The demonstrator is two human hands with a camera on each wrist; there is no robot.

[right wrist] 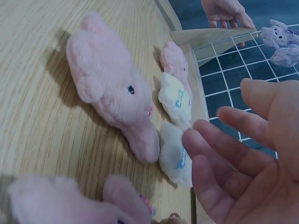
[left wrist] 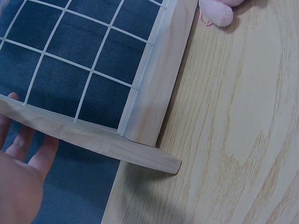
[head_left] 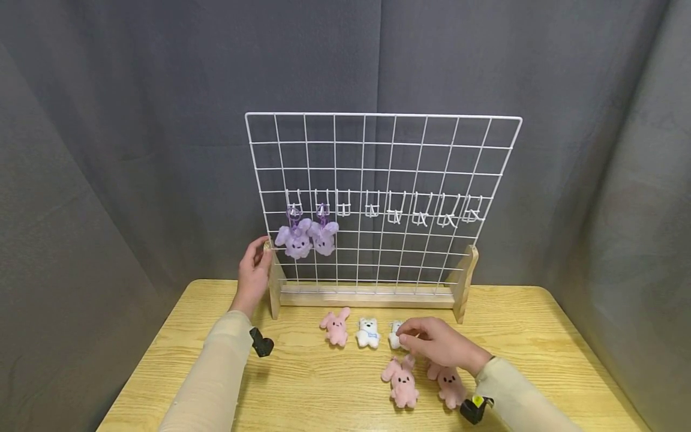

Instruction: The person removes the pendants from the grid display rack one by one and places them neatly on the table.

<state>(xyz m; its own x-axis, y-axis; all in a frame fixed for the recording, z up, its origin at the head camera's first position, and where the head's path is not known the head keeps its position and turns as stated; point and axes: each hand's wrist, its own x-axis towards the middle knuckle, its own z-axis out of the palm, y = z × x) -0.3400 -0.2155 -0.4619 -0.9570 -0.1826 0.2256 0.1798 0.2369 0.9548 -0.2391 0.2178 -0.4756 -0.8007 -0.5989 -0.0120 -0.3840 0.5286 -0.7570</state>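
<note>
Left hand point(head_left: 254, 273) clamped on grid rack's wooden post point(head_left: 274, 288); right hand point(head_left: 437, 343) fingers apart over white bear plush point(head_left: 396, 335). Next: pinch, lift to hook.

Across the middle of the head view the upright white wire grid panel point(head_left: 378, 198) on its wooden base point(head_left: 367, 297) blocks passage toward the grey curtain behind. Two purple plush rabbits point(head_left: 306, 237) hang at its lower left, filling those cells. The row of white wire hooks point(head_left: 405, 210) to their right hangs bare. Below centre, small pink and white plush toys point(head_left: 378, 354) crowd the yellow wooden table point(head_left: 302, 396). Bare tabletop lies open at lower left and far right.
</note>
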